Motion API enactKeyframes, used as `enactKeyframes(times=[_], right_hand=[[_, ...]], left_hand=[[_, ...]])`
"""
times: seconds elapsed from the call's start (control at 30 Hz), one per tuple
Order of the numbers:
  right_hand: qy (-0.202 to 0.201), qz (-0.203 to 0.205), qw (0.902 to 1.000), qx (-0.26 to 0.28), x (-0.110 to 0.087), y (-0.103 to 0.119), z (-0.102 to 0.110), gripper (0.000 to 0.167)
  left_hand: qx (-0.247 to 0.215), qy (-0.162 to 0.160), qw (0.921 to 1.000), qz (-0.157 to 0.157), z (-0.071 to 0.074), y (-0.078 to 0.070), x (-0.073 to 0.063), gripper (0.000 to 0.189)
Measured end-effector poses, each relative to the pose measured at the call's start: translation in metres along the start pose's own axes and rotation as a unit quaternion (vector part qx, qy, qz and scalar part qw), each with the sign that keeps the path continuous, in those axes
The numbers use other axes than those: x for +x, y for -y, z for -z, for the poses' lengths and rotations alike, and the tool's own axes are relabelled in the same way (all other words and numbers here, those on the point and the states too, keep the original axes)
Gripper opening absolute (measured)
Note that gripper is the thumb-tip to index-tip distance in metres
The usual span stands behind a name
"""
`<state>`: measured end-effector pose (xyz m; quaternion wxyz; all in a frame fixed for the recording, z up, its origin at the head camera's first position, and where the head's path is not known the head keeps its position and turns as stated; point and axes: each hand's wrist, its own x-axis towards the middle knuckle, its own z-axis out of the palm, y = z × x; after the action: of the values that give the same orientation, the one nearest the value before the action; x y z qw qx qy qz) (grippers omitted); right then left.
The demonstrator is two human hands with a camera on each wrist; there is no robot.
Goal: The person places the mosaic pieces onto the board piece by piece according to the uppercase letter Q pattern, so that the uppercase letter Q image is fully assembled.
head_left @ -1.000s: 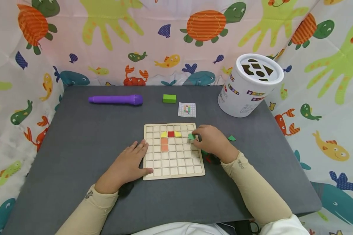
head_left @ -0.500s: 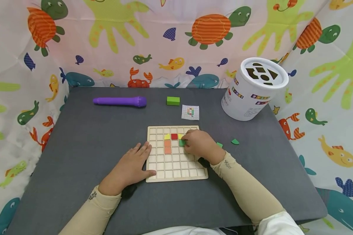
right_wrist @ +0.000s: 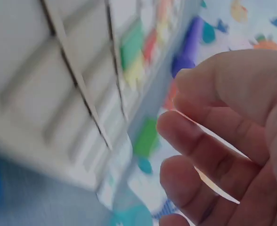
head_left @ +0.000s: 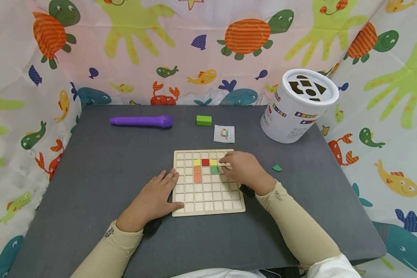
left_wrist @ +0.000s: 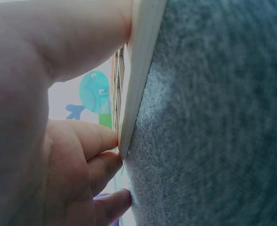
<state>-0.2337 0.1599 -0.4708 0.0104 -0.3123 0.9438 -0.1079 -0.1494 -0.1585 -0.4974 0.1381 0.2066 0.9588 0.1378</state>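
Grey table (head_left: 90, 193): under board (head_left: 208, 196).
Board: flat, partly tiled.
Left hand (head_left: 156, 197): fingers spread, touching board's left edge.
Right hand (head_left: 246, 168): over board's right side, fingers loosely curled, nothing seen held.
Green tile (head_left: 214, 170): below right yellow tile (head_left: 213, 162); apparently at tile-placing step.
Loose green piece (head_left: 277, 168): on table; next, likely calls for reach and pinch.

from above, the head view faces forward and down; both wrist views, up close, share its board (head_left: 207, 187)

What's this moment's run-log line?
left hand: touching left edge of square wooden grid board | right hand: over board's right side, holding nothing visible | green square tile: in grid cell
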Motion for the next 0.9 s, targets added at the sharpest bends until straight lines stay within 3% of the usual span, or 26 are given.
enactKeyframes(times=[0.17,0.33,0.6,0.9], right_hand=[[-0.024,-0.055,0.9982,0.006,-0.025,-0.024,0.030,0.027],[-0.008,-0.116,0.9931,0.008,-0.052,-0.047,0.041,0.029],[0.022,-0.162,0.9863,0.025,-0.080,-0.070,0.010,0.028],[-0.016,-0.152,0.9883,0.008,-0.086,-0.072,-0.009,0.021]], left_hand=[[-0.002,-0.001,1.0000,-0.003,0.000,-0.001,0.000,0.103],[0.000,0.000,1.0000,-0.002,-0.002,0.001,0.000,0.100],[0.005,0.001,1.0000,0.000,-0.007,0.005,0.001,0.102],[0.006,0.003,1.0000,0.003,-0.006,0.004,0.001,0.102]])
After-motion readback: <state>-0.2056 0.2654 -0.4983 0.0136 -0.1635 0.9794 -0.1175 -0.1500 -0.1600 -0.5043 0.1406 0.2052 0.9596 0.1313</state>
